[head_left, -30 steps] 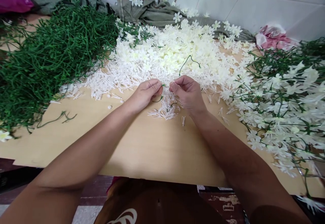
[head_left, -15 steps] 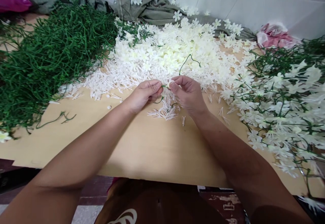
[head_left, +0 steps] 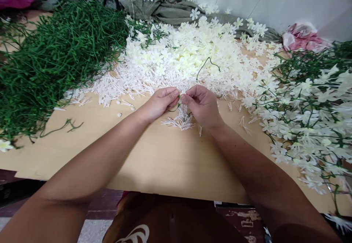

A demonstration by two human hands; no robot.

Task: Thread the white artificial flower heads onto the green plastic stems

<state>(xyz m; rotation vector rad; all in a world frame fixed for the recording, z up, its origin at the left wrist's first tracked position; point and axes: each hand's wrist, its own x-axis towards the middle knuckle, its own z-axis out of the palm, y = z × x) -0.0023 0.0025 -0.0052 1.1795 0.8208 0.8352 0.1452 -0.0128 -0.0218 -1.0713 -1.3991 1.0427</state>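
Note:
My left hand (head_left: pixel 162 102) pinches a thin green plastic flower stem (head_left: pixel 179 102), mostly covered by the fingers. Close against it, the thumb and forefinger of my right hand (head_left: pixel 204 105) are pressed together on a small white piece that I cannot make out. The fingertips of both hands nearly meet. Beneath them lies a small heap of white stamen pieces (head_left: pixel 181 120) on the brown board. Just beyond my right hand, a bent green stem (head_left: pixel 205 66) rests over the pile of white artificial flowers (head_left: pixel 187 52).
To the left rises a large heap of green stems (head_left: pixel 63 48). Assembled white flowers on stems (head_left: pixel 310 122) are piled at the right. Grey cloth (head_left: pixel 176 10) runs along the tiled wall, and a pink-and-white plastic bag (head_left: pixel 304 37) lies at the back right.
My left hand has moved slightly right, and the gap between my fingertips has closed. The white piece at my right fingertips now sits against the stem. The view has shifted a little.

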